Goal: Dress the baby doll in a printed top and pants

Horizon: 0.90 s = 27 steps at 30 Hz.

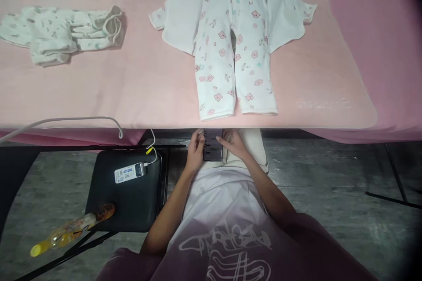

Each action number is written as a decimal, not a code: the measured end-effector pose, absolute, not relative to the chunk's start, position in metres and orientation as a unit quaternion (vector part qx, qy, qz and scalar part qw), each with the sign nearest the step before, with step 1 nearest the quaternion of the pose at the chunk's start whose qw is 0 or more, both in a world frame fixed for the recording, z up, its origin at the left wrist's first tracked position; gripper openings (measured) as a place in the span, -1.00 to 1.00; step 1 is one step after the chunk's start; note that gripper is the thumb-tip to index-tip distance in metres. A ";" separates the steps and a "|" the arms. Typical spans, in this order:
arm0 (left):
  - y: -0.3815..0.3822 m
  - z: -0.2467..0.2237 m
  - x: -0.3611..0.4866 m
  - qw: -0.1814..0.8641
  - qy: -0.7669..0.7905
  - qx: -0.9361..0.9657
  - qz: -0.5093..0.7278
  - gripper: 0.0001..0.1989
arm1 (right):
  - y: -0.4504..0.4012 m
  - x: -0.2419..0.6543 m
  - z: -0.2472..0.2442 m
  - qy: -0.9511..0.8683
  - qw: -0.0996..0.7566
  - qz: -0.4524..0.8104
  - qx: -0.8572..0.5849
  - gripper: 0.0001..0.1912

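Both of my hands are low over my lap, just below the table's front edge, at a dark smartphone (213, 147). My left hand (195, 149) grips the phone's left side, its thumb along the edge. On the right, my right hand (234, 144) lays its thumb over the screen; its other fingers are hidden behind the phone or under the table edge. Beyond them on the table lie white baby pants (219, 59) with a pink animal print, legs toward me. A white baby top (183, 17) is spread underneath, sleeves out to both sides.
A folded white printed baby garment (52, 35) lies at the left on the pink mat (148, 88). Beside me a black stool (138, 210) holds a white power bank (130, 173) with a cable (75, 118), and a yellow-capped bottle (72, 230). Thin dark legs (394, 171) stand at right.
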<state>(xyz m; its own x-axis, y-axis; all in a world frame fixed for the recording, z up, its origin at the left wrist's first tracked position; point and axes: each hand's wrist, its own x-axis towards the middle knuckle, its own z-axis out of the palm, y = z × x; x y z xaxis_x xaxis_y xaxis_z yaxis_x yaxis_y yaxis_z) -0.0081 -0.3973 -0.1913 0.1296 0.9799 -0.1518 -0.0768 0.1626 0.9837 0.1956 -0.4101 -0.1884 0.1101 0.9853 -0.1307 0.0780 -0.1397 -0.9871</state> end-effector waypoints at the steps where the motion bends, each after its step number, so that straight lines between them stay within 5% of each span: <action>1: -0.397 -0.192 -0.008 0.587 0.483 0.467 0.450 -0.43 | -0.410 0.196 -0.189 -0.460 0.469 0.484 -0.578 -0.49; 27: -0.398 -0.197 -0.010 0.570 0.483 0.491 0.448 -0.41 | -0.413 0.203 -0.195 -0.452 0.490 0.522 -0.532 -0.53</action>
